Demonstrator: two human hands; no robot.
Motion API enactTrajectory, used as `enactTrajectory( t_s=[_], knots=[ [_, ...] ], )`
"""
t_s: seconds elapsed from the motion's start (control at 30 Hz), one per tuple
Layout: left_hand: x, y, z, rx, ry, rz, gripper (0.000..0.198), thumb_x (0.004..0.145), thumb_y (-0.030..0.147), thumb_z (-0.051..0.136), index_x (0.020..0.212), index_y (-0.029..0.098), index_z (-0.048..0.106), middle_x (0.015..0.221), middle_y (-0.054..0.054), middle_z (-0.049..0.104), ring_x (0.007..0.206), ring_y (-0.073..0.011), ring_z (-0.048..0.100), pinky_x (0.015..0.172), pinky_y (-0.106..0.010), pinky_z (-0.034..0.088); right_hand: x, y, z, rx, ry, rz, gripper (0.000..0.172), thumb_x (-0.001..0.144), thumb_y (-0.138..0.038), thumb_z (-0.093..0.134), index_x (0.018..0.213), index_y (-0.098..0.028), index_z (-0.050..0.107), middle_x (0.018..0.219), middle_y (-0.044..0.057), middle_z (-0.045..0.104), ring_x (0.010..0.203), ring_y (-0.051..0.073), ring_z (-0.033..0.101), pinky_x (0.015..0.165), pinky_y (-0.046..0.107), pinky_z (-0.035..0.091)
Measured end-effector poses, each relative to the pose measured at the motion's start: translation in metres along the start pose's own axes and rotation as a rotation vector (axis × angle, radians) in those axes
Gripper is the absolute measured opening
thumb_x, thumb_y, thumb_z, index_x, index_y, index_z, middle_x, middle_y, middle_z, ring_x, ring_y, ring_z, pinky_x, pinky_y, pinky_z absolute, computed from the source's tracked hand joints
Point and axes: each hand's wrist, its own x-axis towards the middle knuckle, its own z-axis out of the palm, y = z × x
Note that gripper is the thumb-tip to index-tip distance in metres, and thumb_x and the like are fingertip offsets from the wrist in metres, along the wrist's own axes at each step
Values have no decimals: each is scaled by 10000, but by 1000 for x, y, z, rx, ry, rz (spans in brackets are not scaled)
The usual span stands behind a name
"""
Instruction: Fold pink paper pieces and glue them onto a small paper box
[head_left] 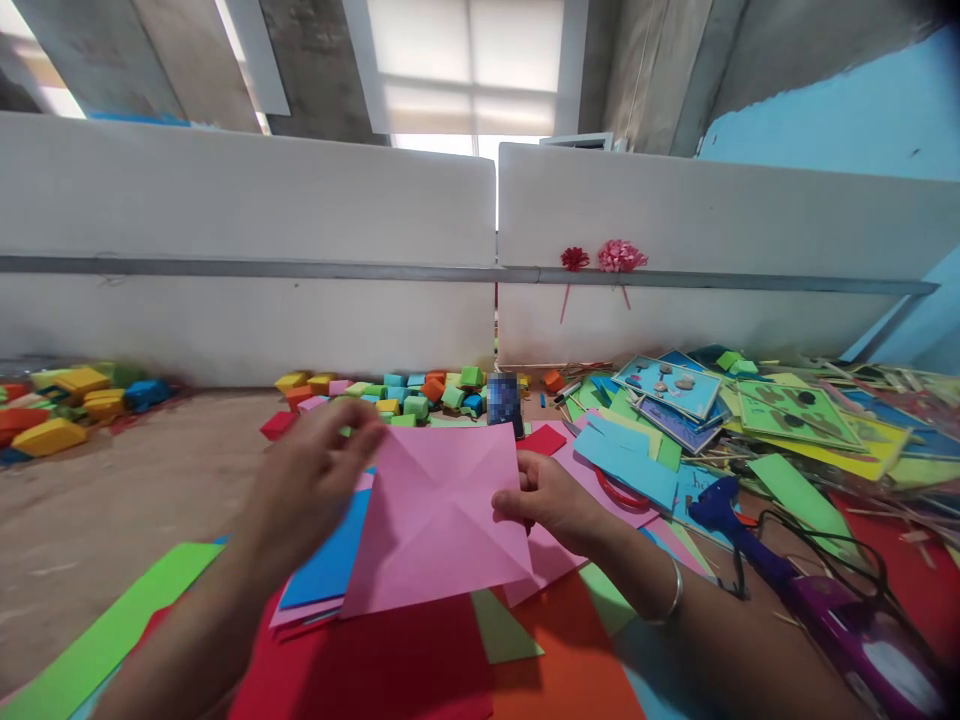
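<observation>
— Which stage does this look like?

— Folding, by my reading. The pink paper square point(439, 520) is held just above the sheets on the table point(112, 500), tilted toward the camera, with creases crossing at its middle. It is opened flat, so I judge it sits between folds.

— And the hands?

— The right hand point(547, 500) pinches the square's right edge, thumb on top and fingers curled beneath. The left hand point(315, 480) is at the upper left corner, fingers loosely bent. It is blurred, so I cannot tell whether it grips or only touches.

— What would a next fold call for?

— Probably corners matched along a crease and a firm press. The paper is thin, matte and limp, and sags if only one edge is held.

— What surrounds it?

— A blue sheet point(334, 560) and a red sheet point(375, 660) lie under it, both flat and smooth. Boxy folded paper cubes point(420, 395) are heaped near the partition. A purple glue gun point(750, 540), glossy plastic with a black cord, lies to the right, well apart.
</observation>
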Motion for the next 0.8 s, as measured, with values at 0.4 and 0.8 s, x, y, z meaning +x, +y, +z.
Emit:
enactTrajectory(
  t_s=[0.4,0.8],
  knots=[
    [13,-28,20,-437,-471,-160,463,716,582,639,980,203,657,834,-25,681,764,-211,602,615,-261,451,7,7,-15,248,85,-252,342,696,-420,800,892,-175,665,756,-14,616,687,118,553,655,255,440],
    [5,4,8,-885,-206,-435,298,469,350,819,676,161,719,517,19,592,473,-110,460,450,-212,329,3,-6,-21,393,123,-216,275,644,-290,815,904,-219,757,822,12,696,711,129,578,662,261,444]
  ],
)
